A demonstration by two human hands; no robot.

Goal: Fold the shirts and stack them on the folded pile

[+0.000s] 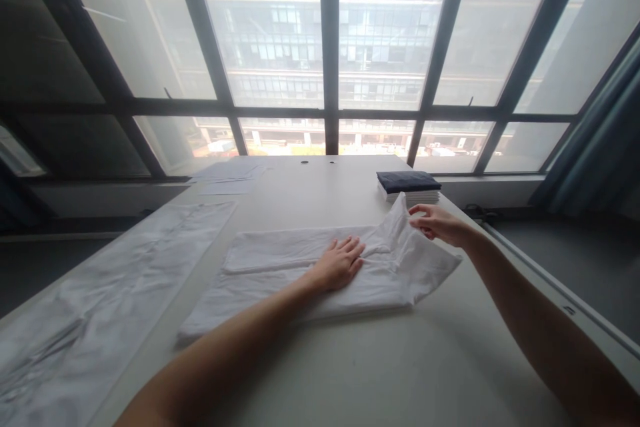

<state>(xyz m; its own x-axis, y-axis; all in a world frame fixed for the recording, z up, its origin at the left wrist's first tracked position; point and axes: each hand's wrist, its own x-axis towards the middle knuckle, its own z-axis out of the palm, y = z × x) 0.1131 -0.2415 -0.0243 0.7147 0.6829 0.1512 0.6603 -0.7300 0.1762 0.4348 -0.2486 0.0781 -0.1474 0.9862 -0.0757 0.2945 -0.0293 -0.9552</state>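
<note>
Roomy tabletop surrounds the white cloth, left fingers spread on it, right fingers pinching its raised edge.

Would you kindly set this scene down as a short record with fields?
Left hand: palm down on the folded white cloth
Right hand: fingers at the cloth's raised right end; grip unclear
Work surface: long white table
Far right: folded dark navy cloth atop a stack of flat white pieces
Near left: long wrinkled white material
Far left: thin, flat white sheets
Background: dark-framed windows; blue-grey curtain at right
</note>
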